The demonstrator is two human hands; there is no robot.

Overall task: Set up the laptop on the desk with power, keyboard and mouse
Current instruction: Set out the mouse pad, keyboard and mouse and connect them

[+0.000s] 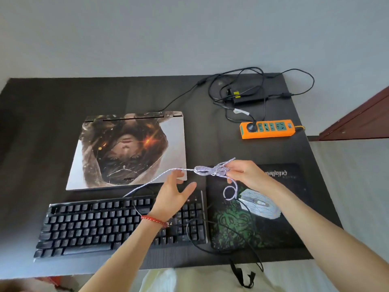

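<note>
Two bare forearms enter from the lower edge of the head view; no sleeve shows on either one as far as the frame reaches. The left hand (175,193) is bare, with no ring or glove visible. Its wrist carries a bracelet (154,220) of small round red beads, strung in a single row and sitting close against the wrist. The right hand (245,175) is likewise bare, and its wrist and forearm carry no band, watch or other item that can be seen. Fingernails on both hands are too small and blurred to report on. No other part of the person is in view.
</note>
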